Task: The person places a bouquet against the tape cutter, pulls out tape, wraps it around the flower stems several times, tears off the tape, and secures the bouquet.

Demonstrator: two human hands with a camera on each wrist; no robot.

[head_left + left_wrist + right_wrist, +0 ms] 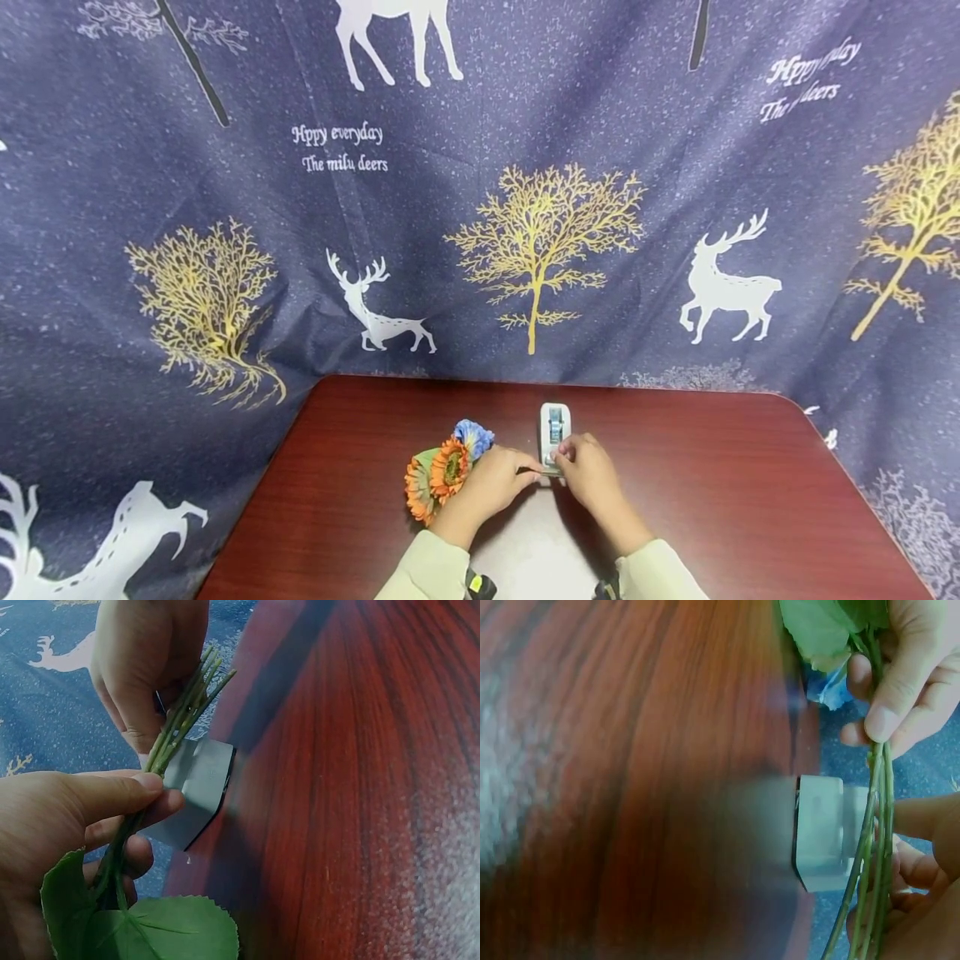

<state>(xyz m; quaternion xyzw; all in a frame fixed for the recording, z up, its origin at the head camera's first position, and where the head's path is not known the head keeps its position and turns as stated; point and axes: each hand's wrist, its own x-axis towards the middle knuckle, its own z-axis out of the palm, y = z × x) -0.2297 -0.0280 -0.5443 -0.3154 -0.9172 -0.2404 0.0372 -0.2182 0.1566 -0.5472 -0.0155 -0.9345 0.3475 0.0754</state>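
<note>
A bunch of artificial flowers (450, 468), orange and blue with green leaves, lies under my left hand (497, 482). That hand pinches the green stems (174, 735) between thumb and fingers, and the stem ends point right, across the near end of a tape dispenser (555, 417). The dispenser is white with a bluish tape roll (556, 425). At its near end, my right hand (592, 475) has thumb and fingers drawn together, pinching the tape end; the clear strip itself is hard to make out. In the right wrist view the stems partly cover the right hand's fingers (911, 862).
All this is on a reddish-brown wooden table (712, 467) with rounded far corners. A dark blue cloth (420, 208) printed with deer and trees hangs behind it and along its sides. A bright glare lies on the near tabletop.
</note>
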